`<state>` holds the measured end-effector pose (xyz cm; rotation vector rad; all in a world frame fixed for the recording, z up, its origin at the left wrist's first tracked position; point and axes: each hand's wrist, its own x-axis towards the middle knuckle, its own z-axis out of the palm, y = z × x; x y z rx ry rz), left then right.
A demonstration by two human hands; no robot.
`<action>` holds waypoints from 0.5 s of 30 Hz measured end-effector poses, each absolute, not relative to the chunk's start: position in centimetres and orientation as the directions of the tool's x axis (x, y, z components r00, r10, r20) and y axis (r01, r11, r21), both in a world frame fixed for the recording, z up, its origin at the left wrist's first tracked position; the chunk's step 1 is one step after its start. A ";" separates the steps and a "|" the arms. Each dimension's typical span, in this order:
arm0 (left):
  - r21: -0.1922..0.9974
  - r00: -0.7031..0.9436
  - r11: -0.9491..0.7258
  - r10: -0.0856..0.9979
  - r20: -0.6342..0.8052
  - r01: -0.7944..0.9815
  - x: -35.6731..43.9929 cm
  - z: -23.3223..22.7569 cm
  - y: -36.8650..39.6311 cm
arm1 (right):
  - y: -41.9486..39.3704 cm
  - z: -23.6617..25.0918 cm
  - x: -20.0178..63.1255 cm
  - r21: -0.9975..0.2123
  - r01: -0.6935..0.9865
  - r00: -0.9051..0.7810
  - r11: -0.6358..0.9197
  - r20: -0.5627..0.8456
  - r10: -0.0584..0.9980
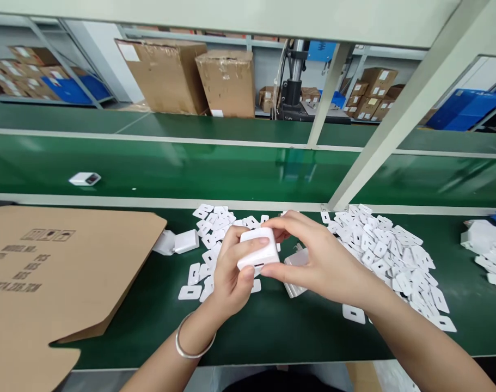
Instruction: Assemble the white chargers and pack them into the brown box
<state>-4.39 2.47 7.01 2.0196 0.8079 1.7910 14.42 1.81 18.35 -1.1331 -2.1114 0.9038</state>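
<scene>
A small white plastic case with rounded corners and a dark slot in its near side is held in front of me, above the table. My left hand grips it from the left, its thumb at the lower edge and a finger across the top. My right hand pinches its right side between thumb and fingers. Just below my right hand lies a whitish, box-like piece, partly hidden. Flat white plates with small rectangular cut-outs are scattered on the table beyond and left of my left hand.
A big heap of similar plates spreads to the right. At left, a large cardboard box covers the table, with a white case beside its flap. Another white device sits on the green belt. A slanted post rises at right.
</scene>
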 end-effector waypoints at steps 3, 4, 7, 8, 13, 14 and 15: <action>0.571 0.117 -0.801 0.593 0.796 0.178 -3.8 8.2 1.7 | 1.3 18.3 15.6 -0.805 0.416 -0.466 0.423 0.211 0.859; 0.582 0.148 -0.794 0.605 0.782 0.174 -3.7 8.5 1.4 | 1.2 18.2 16.0 -0.819 0.388 -0.459 0.422 0.225 0.860; 0.636 0.234 -0.750 0.661 0.713 0.179 -3.0 9.4 0.5 | 0.5 17.3 17.0 -0.858 0.313 -0.425 0.408 0.258 0.868; 0.644 0.245 -0.743 0.668 0.702 0.181 -2.6 9.5 0.1 | 0.1 16.9 17.2 -0.869 0.288 -0.408 0.403 0.270 0.872; 0.652 0.119 -0.749 0.662 0.740 0.113 -0.1 8.7 -3.7 | -4.7 13.6 16.5 -0.911 0.148 -0.205 0.385 0.353 0.913; 0.669 0.083 -0.738 0.675 0.733 0.087 0.5 8.3 -4.8 | -6.0 12.9 16.2 -0.913 0.142 -0.145 0.382 0.362 0.921; 0.689 0.053 -0.722 0.692 0.720 0.060 1.1 7.8 -5.9 | -7.3 12.3 16.0 -0.913 0.152 -0.088 0.379 0.369 0.925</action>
